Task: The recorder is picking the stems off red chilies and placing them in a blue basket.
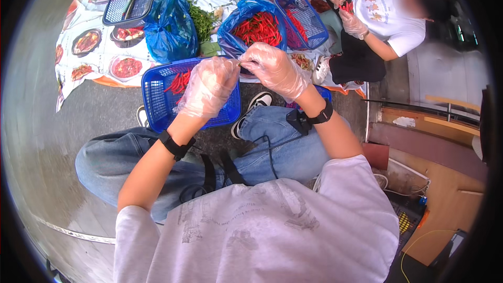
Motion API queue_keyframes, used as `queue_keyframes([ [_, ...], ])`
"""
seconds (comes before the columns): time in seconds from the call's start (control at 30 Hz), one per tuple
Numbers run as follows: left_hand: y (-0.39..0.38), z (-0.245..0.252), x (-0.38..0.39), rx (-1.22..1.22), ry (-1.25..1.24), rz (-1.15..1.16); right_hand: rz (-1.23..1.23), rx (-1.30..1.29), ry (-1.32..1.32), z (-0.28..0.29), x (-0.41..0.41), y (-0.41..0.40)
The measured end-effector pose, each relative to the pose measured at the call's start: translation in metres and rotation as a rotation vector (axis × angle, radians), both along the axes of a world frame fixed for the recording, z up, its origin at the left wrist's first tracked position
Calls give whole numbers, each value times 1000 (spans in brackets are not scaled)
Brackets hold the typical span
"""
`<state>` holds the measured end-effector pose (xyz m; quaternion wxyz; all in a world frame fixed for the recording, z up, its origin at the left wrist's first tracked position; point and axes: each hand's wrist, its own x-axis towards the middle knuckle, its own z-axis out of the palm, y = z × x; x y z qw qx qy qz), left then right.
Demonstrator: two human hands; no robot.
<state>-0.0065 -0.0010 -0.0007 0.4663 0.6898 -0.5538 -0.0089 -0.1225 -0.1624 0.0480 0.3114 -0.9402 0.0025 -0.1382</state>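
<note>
Both my hands wear clear plastic gloves and meet fingertip to fingertip above a blue plastic basket (154, 104). My left hand (210, 86) is curled, its fingers closed. Close against it, my right hand (273, 70) pinches with thumb and forefinger. A small green stem (240, 63) shows between the fingertips; whatever else the left fingers hold is hidden. Several red chili peppers (178, 82) lie in the basket, partly behind my left hand. Just beyond my right hand, an open blue plastic bag (226, 35) is full of red chili peppers (259, 29).
A co-worker (377, 11) in gloves handles red chilies at the upper right, near another blue basket (320, 33). A tied blue bag (171, 31), green chilies (202, 19) and a basket holding scissors (108, 13) rest on a printed sheet (88, 57). Cables cross my lap.
</note>
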Motion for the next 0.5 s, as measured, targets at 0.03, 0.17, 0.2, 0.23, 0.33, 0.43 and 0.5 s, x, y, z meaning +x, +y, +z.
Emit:
queue_keyframes([
  [0.03, 1, 1, 2, 2, 1, -7, -15, 18, 6, 0, -2, 0],
  [0.17, 2, 10, 10, 42, -97, -88, -93, 166, 116, 7, -6, 1],
  [0.2, 2, 13, 10, 44, -154, -113, -72, 169, 135, 6, -7, -2],
  [0.23, 1, 15, 10, 45, -153, -117, -51, 172, 155, 5, -8, -4],
  [0.33, 2, 15, 7, 102, -253, -103, -80, 223, 223, 5, -8, -4],
  [0.43, 2, 3, 3, -71, -46, -188, -133, 491, 265, -5, -12, -4],
  [0.5, 4, 1, 1, -115, -6, -156, -159, 634, 290, -4, -10, -2],
])
